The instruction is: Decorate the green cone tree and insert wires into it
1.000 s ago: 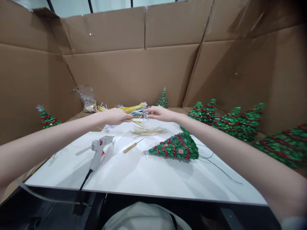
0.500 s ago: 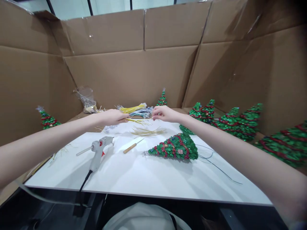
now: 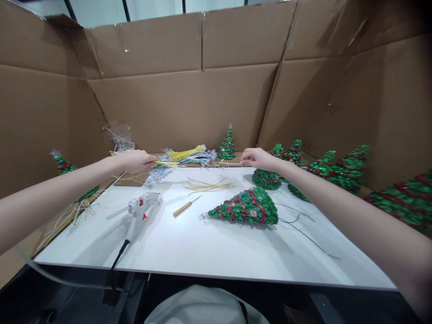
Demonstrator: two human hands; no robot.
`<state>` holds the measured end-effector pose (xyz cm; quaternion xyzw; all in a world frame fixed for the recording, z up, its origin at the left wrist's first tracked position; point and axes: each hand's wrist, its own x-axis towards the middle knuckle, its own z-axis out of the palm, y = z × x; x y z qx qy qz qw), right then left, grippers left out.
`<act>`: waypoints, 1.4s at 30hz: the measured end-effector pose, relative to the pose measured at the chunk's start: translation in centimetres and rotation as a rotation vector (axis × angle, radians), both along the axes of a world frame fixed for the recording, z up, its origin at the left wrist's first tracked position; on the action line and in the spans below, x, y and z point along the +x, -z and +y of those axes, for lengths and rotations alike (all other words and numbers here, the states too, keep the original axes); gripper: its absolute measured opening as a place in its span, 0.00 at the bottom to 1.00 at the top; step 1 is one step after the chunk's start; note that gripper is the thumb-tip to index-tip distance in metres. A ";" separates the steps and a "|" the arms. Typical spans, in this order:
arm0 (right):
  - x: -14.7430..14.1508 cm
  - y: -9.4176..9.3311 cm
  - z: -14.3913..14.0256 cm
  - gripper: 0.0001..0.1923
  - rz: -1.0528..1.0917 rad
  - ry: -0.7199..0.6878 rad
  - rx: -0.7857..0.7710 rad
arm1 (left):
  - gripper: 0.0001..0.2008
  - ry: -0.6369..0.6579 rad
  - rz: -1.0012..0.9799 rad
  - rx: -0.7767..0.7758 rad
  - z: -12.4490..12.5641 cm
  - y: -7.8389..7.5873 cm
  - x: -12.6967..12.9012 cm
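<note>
My left hand (image 3: 137, 161) is closed around a thin bunch of yellow wires (image 3: 166, 164), whose loose ends point right. At the back of the white board, my right hand (image 3: 257, 159) has its fingers pinched together; whatever they hold is too fine to make out. Pale strands (image 3: 225, 163) lie just left of those fingertips. Between and below the hands, a loose spread of yellow wires (image 3: 209, 185) rests on the board. Closer in, a green beaded Christmas tree (image 3: 248, 207) with red garlands lies on its side, tip to the left, dark wires trailing from its base.
A white glue gun (image 3: 137, 213) with a black cord stands at left. Beside it lies a wooden-handled awl (image 3: 183, 209). Yellow and white wire bundles (image 3: 189, 155) sit at the back. Several upright trees (image 3: 324, 166) line the right; cardboard walls (image 3: 162, 103) surround the board (image 3: 202, 252).
My hands have moved apart: the left went left with the yellow wires, the right went right. The small tree at the back now shows fully.
</note>
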<state>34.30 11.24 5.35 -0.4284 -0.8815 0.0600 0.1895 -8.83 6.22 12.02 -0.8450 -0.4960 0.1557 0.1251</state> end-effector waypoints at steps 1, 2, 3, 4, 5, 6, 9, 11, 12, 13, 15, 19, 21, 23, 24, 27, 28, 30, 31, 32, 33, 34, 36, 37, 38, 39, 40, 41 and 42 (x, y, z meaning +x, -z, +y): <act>0.0 0.2 0.0 0.16 -0.018 -0.009 -0.016 | 0.24 -0.018 -0.003 0.001 0.2 -0.1 -0.4; -0.2 0.5 0.0 0.16 -0.036 -0.029 -0.033 | 0.25 -0.028 -0.007 -0.001 0.5 -0.2 -0.6; -0.5 0.7 0.0 0.16 -0.051 -0.056 -0.049 | 0.25 -0.031 -0.010 -0.004 0.7 -0.2 -0.6; -1.0 0.9 0.0 0.16 -0.065 -0.089 -0.066 | 0.26 -0.027 -0.015 -0.002 0.8 -0.2 -0.5; -1.6 1.0 0.0 0.16 -0.075 -0.117 -0.078 | 0.25 -0.021 -0.018 0.000 0.9 -0.2 -0.2; -2.1 1.2 0.0 0.16 -0.084 -0.140 -0.091 | 0.25 -0.013 -0.018 0.000 1.0 -0.1 0.3; -3.2 1.4 -0.1 0.16 -0.116 -0.174 -0.147 | 0.21 0.035 -0.010 -0.013 1.2 0.4 1.9; -3.1 1.2 -0.5 0.18 -0.119 -0.154 -0.174 | 0.20 0.066 -0.011 -0.038 1.4 0.8 2.8; -2.9 1.1 -0.8 0.19 -0.110 -0.136 -0.174 | 0.20 0.074 -0.018 -0.049 1.6 1.0 3.3; -2.6 1.0 -1.2 0.20 -0.093 -0.119 -0.166 | 0.19 0.074 -0.025 -0.059 1.8 1.2 3.7; -1.8 0.9 -2.3 0.20 -0.055 -0.096 -0.143 | 0.19 0.069 -0.039 -0.078 2.2 1.7 4.6; -0.4 1.1 -4.8 0.20 0.051 -0.076 -0.132 | 0.18 0.059 -0.056 -0.081 3.8 2.6 6.5; 0.2 1.3 -6.0 0.20 0.139 -0.055 -0.150 | 0.20 0.026 -0.061 -0.034 5.1 2.3 7.4; 0.8 1.6 -7.0 0.20 0.233 -0.026 -0.157 | 0.24 -0.023 -0.073 0.059 6.5 1.2 8.0; 1.1 1.8 -7.4 0.20 0.278 -0.010 -0.147 | 0.27 -0.045 -0.083 0.115 7.1 0.4 8.2; 1.7 2.4 -8.1 0.20 0.399 0.036 -0.124 | 0.30 -0.055 -0.094 0.214 8.0 -1.4 8.7; 1.8 2.6 -8.2 0.20 0.436 0.049 -0.133 | 0.29 -0.038 -0.087 0.212 7.9 -1.6 8.8; 1.7 3.2 -8.3 0.20 0.510 0.069 -0.174 | 0.27 0.014 -0.061 0.164 7.0 -1.4 9.3; 1.5 3.4 -8.2 0.21 0.542 0.074 -0.200 | 0.25 0.043 -0.043 0.126 6.3 -1.0 9.5; 1.3 3.6 -8.1 0.21 0.569 0.073 -0.226 | 0.22 0.071 -0.024 0.082 5.5 -0.5 9.9; 1.1 3.8 -8.1 0.21 0.591 0.068 -0.249 | 0.20 0.096 -0.006 0.039 4.6 0.1 10.3; 0.8 3.9 -8.0 0.21 0.603 0.059 -0.268 | 0.18 0.120 0.011 -0.002 3.7 0.7 10.7; 0.4 4.0 -7.9 0.20 0.611 0.038 -0.291 | 0.15 0.167 0.038 -0.066 2.0 1.6 11.6; 0.3 4.1 -7.9 0.20 0.616 0.032 -0.293 | 0.14 0.191 0.049 -0.090 1.3 2.0 12.1; 0.2 4.1 -7.9 0.20 0.624 0.031 -0.290 | 0.14 0.212 0.060 -0.109 0.7 2.2 12.6; 0.2 4.1 -7.9 0.20 0.637 0.036 -0.283 | 0.14 0.232 0.071 -0.123 0.2 2.5 13.1; 0.2 4.2 -7.9 0.20 0.652 0.046 -0.271 | 0.14 0.252 0.083 -0.135 -0.2 2.7 13.5; 0.3 4.3 -7.8 0.20 0.664 0.059 -0.257 | 0.14 0.272 0.096 -0.143 -0.5 2.9 14.0; 0.4 4.5 -7.8 0.20 0.667 0.072 -0.240 | 0.14 0.293 0.110 -0.149 -0.7 3.2 14.5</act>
